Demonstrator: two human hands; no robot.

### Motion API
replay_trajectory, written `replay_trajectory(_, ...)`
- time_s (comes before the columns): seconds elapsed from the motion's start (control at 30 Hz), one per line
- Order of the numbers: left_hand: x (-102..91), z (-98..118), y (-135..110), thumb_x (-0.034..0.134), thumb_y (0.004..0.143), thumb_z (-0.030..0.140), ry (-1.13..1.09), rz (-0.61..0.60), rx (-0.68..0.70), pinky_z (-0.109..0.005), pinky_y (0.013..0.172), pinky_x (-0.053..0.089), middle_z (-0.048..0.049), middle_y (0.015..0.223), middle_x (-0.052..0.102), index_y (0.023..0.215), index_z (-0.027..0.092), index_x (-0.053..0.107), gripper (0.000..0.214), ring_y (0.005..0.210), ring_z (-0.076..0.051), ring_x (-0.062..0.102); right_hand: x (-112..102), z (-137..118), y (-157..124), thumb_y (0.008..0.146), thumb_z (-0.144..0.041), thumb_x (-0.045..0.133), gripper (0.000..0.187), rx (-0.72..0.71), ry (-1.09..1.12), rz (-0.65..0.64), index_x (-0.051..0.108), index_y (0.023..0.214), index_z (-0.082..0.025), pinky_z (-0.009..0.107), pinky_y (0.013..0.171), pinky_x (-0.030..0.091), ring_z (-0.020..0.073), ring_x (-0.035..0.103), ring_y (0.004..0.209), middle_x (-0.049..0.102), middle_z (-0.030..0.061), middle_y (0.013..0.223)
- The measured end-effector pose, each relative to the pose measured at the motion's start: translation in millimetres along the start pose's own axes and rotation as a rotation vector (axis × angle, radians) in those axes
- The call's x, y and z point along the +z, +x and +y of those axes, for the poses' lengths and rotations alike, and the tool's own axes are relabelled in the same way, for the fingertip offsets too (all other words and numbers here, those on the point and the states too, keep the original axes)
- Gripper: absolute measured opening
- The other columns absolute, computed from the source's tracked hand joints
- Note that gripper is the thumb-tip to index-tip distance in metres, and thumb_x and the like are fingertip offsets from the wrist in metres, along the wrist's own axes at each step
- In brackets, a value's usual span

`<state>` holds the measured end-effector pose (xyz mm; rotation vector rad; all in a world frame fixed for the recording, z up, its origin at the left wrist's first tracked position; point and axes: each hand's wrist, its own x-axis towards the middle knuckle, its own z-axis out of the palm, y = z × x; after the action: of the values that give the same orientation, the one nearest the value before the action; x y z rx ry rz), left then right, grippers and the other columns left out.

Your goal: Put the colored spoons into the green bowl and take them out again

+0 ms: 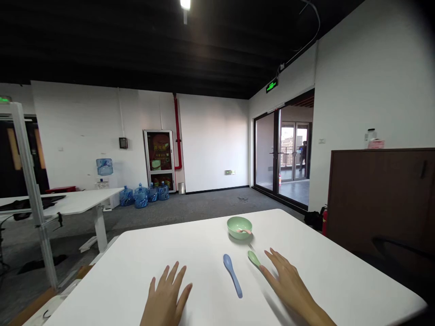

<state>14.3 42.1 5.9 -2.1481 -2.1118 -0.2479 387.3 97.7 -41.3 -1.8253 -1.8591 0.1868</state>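
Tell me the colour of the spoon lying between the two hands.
The spoon is blue, seen best in the head view.

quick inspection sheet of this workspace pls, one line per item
surface: white table, plain top
things: green spoon at the right fingertips; blue spoon beside it, apart; green bowl farther back, pink spoon inside
clutter: nothing seen
hands: left hand open, flat on the table; right hand open, fingertips at the green spoon, contact unclear
cables: dark cable along ceiling and wall
surroundings: second desk, water jugs, brown cabinet, glass doors
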Motion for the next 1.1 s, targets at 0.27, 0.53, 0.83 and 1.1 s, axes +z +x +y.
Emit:
replay_trajectory(0.27, 3.8, -1.3, 0.2, 0.037, 0.103, 0.044, -0.016, 0.015, 0.010, -0.063, 0.124, 0.035, -0.0065, 0.166, 0.044, 0.154, 0.029, 0.051, 0.055, 0.155, -0.035, 0.037, 2.0, 1.1, -1.9, 0.098, -0.066, 0.037, 0.075, 0.004, -0.022, -0.010, 0.053, 0.156, -0.020, 0.052, 0.126, 0.032, 0.0317, 0.034, 0.157, 0.040, 0.0097, 0.168)
replay_trajectory(0.53, 2.0, -1.1, -0.7, 0.036, 0.103, 0.044, -0.021, 0.019, 0.012, -0.064, 0.123, 0.036, -0.0063, 0.166, 0.045, 0.153, 0.029, 0.051, 0.055, 0.155, -0.035, 0.038, 7.8, 6.1, 0.3, 0.099, -0.065, 0.041, 0.069, -0.021, 0.019, 0.039, 0.060, 0.150, -0.022, 0.051, 0.124, 0.035, 0.0325, 0.039, 0.154, 0.049, 0.0098, 0.162)
replay_trajectory(0.83, 12.0, -6.1, 1.5, 0.039, 0.102, 0.044, -0.036, 0.066, 0.024, -0.064, 0.122, 0.038, -0.0069, 0.164, 0.048, 0.152, 0.031, 0.054, 0.053, 0.154, -0.034, 0.040, -11.2, -17.4, 65.7, 0.103, -0.053, 0.038, 0.058, -0.095, -0.063, 0.101, 0.071, 0.131, -0.014, 0.040, 0.103, 0.044, 0.0322, 0.061, 0.123, 0.071, 0.0182, 0.125)
replay_trajectory(1.1, 9.8, -6.0, 3.4, 0.038, 0.103, 0.044, -0.022, 0.039, 0.017, -0.063, 0.122, 0.038, -0.0057, 0.165, 0.047, 0.153, 0.031, 0.052, 0.054, 0.154, -0.034, 0.040, -10.5, -47.0, 160.3, 0.099, -0.043, 0.049, 0.044, -0.008, -0.234, -0.047, 0.076, 0.117, -0.013, 0.033, 0.094, 0.045, 0.0311, 0.063, 0.123, 0.071, 0.0199, 0.128)
